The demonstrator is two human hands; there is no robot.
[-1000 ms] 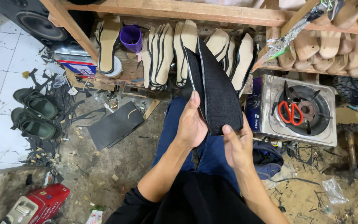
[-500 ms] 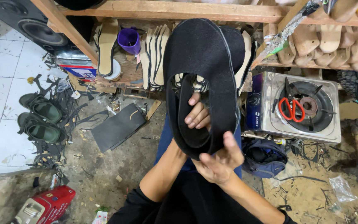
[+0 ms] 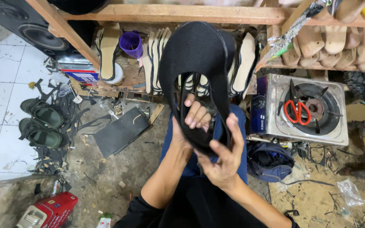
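I hold a black fabric shoe upper (image 3: 197, 52) up in front of me, its opening toward me. My left hand (image 3: 196, 114) is pushed inside the opening, fingers curled against the inner edge. My right hand (image 3: 224, 158) grips the lower rim of the upper from below, thumb up along its right side. Behind it, several pale insoles (image 3: 155, 59) stand on edge on a wooden shelf.
A small gas stove (image 3: 307, 112) with red-handled scissors (image 3: 296, 112) on its burner sits at the right. A purple cup (image 3: 131, 43), dark sandals (image 3: 41, 122), a black sheet (image 3: 121, 131), a red container (image 3: 49, 211) and a dark bag (image 3: 269, 160) lie around on the littered floor.
The upper went from folded flat between both hands to opened out, with my left hand now inside it. Since half a second ago it has barely shifted.
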